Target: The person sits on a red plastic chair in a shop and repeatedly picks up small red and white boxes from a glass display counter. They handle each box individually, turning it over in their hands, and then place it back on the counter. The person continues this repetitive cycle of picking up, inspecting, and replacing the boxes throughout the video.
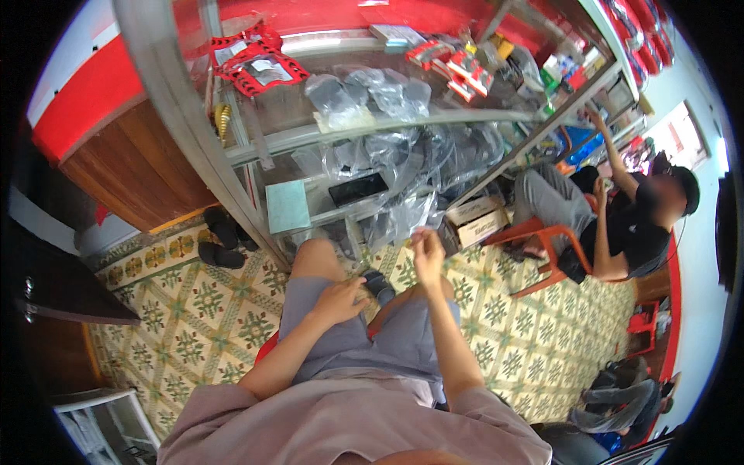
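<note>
The person sits on a red seat (266, 346) with knees apart, and the left hand (339, 300) lies curled on the left thigh, fingers bent loosely inward against the grey shorts (387, 341); whether it grips anything I cannot tell. The right hand (428, 256) is raised above the right knee, its fingertips (417, 237) drawn together as if pinching something very small (too tiny and blurred to name). Just beyond the right hand hangs a mass of clear plastic bags (403, 174), spilling from the shelves of a glass counter (434, 116) that fills the space ahead of both hands. Inside it, ahead of the left hand, lie a pale green square card (287, 206) and a dark flat slab (358, 188). Further up sit red packets (260, 66). To the right of the right hand, near it on the floor, stand cardboard boxes (477, 221). Beyond them another person (620, 225) sits on a red plastic chair (542, 248), one arm stretched up toward the shelves. Left of the left hand, well apart, a pair of dark sandals (221, 240) rests on the patterned tile floor (209, 310), close to a wooden cabinet (132, 167).
</note>
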{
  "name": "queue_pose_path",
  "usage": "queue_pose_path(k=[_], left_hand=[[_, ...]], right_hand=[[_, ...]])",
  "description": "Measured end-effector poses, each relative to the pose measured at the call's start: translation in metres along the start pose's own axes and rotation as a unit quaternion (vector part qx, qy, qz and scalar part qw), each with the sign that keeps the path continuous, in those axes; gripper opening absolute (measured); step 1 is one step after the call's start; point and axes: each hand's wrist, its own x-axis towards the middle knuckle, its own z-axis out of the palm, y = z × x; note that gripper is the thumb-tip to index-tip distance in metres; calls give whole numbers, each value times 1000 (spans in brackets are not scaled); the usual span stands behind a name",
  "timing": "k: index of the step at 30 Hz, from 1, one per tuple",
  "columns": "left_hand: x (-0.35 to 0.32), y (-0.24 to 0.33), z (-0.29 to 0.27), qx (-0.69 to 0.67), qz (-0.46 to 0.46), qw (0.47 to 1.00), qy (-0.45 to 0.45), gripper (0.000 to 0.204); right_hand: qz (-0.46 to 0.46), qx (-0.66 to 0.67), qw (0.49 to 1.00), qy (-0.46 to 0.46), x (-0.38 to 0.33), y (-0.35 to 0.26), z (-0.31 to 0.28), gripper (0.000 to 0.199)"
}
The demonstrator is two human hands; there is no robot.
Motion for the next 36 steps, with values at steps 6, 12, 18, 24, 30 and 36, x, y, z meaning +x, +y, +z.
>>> queue_pose_path(k=[6,12,18,24,30,36], left_hand=[[3,-17,21,165,38,985,-20,40],[5,5,1,-191,23,981,-34,28],[-65,53,-100,-309,-63,949,-16,25],[-194,7,-29,-265,-307,913,45,22],[-284,67,0,-131,-358,911,155,23],[-292,90,-3,-105,-426,883,163,23]], right_hand=[[407,162,897,-54,-88,76,26,23],[247,225,942,15,-42,37,-8,29],[-3,371,918,139,27,-99,-87,28],[46,263,959,95,21,-51,-48,21],[234,21,964,-124,-47,69,23,23],[133,-15,941,-310,-36,65,28,43]])
